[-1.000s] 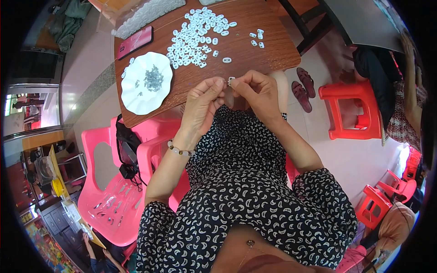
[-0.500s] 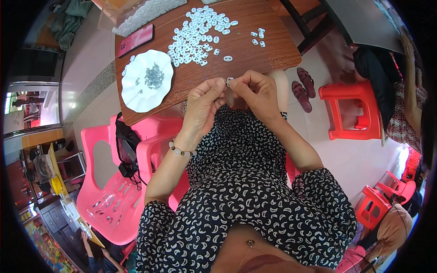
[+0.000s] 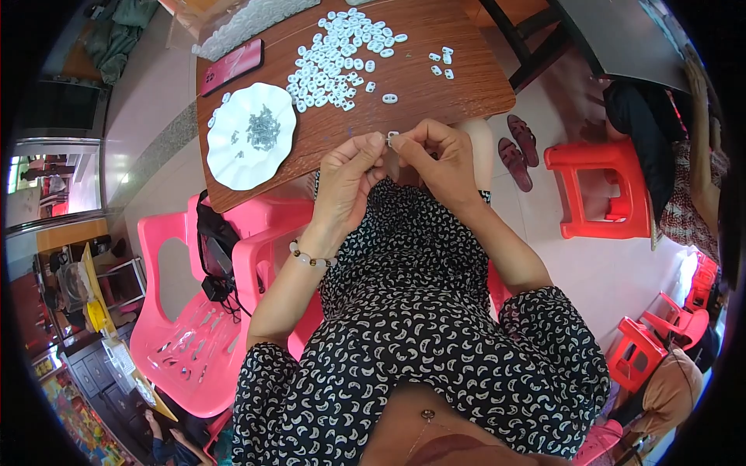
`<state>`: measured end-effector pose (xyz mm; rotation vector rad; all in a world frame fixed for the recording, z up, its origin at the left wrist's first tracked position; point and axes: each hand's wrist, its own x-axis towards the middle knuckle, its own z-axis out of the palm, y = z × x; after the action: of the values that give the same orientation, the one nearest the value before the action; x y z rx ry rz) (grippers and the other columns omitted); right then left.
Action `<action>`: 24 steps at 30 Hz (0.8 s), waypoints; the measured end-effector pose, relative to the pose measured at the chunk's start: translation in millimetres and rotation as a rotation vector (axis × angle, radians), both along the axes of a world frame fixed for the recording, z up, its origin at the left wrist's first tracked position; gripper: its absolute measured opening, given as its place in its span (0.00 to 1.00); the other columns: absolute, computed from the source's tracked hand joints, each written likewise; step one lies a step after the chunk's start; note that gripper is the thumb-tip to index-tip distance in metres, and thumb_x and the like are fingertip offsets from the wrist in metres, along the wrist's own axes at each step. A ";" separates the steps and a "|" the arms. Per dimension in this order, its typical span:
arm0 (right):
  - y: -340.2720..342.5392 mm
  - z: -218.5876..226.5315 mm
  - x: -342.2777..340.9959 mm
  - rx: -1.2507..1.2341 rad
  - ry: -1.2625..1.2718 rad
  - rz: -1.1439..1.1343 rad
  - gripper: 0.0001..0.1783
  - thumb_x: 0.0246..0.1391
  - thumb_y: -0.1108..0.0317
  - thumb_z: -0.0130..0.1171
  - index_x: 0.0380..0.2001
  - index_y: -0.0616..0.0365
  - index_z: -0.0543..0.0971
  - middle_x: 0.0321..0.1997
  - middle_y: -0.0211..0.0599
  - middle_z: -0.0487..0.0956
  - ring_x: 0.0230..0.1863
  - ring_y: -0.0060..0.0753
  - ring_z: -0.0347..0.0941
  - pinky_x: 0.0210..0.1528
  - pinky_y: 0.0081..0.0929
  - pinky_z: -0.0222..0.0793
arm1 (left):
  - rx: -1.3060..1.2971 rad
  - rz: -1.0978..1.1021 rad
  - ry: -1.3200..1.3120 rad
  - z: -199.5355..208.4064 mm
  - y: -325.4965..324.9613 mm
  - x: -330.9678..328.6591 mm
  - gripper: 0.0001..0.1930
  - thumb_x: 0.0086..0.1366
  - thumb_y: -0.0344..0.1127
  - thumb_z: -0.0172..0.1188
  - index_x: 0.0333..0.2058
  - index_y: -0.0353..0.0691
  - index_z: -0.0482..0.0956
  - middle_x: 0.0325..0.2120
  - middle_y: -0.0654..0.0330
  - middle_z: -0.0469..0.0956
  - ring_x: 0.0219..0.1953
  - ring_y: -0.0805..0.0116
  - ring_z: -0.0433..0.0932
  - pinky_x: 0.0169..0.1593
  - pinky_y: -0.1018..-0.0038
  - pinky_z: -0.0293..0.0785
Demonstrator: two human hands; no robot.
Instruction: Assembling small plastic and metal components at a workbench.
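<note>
Close together at the table's near edge, both my hands pinch a small white oval plastic piece with holes. My left hand grips its left side between thumb and forefinger, and my right hand has thumb and forefinger on its right side. The fingertips cover most of it. On the brown wooden table beyond lies a pile of similar white pieces, with a single piece nearer my fingers. A white scalloped plate to the left holds many tiny grey metal-looking bits.
A pink phone lies behind the plate, near a clear bag of white pieces. Several white pieces sit apart at the right. Pink chair on my left, red stool and sandals on my right.
My hands keep nearly the same pinch and position on the white piece. At the lower left, another person's arms have shifted slightly.
</note>
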<state>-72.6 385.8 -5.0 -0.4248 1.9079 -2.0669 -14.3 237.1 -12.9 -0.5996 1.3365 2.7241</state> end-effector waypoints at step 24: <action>-0.7 -0.4 0.1 0.038 0.019 0.008 0.09 0.52 0.71 0.62 0.22 0.64 0.77 0.19 0.29 0.77 0.22 0.12 0.71 0.23 0.13 0.64 | -0.165 0.041 0.075 -2.3 4.0 -1.6 0.07 0.61 0.31 0.62 0.35 0.33 0.80 0.26 0.65 0.78 0.26 0.79 0.72 0.32 0.83 0.69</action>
<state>-72.4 385.1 -5.4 -0.4437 1.9504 -2.0248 -15.9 241.0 -15.2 -0.5462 1.5958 2.7115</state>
